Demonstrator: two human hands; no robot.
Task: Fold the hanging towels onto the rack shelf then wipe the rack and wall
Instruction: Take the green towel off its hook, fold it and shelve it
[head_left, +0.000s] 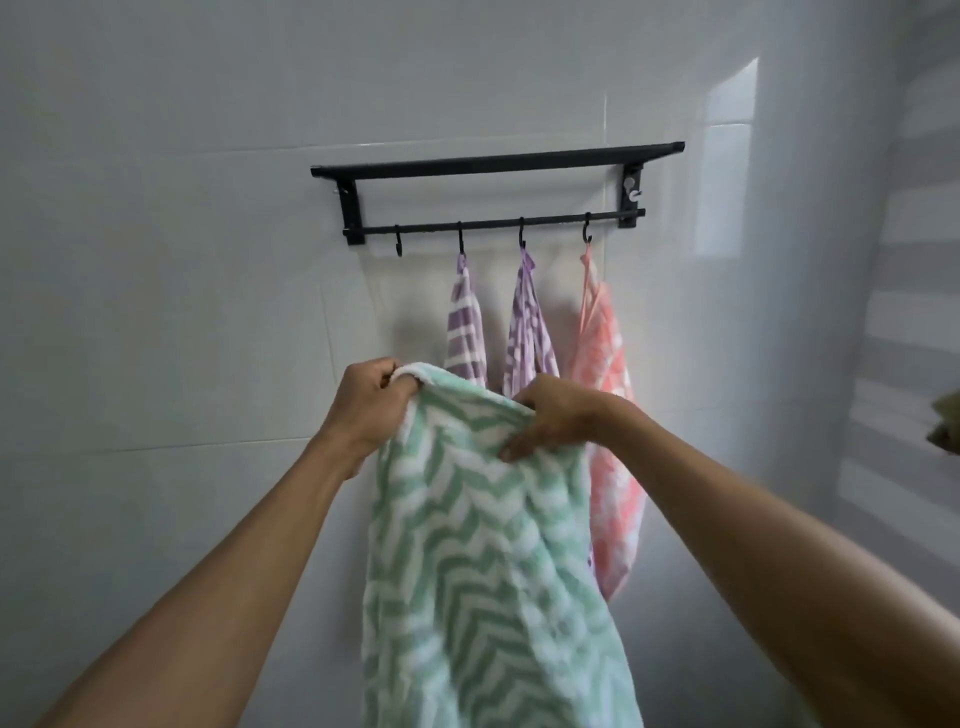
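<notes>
Green towel top edge pinched betw fingers of L hand & R hand.

**Off to the right edge**

A striped surface fills the right side, with broad grey and white bands running across it. It is blurred, and what it is cannot be told. At the far right edge an olive-brown thing pokes into view, mostly cut off. A bright light patch lies on the wall, left of the stripes.
</notes>
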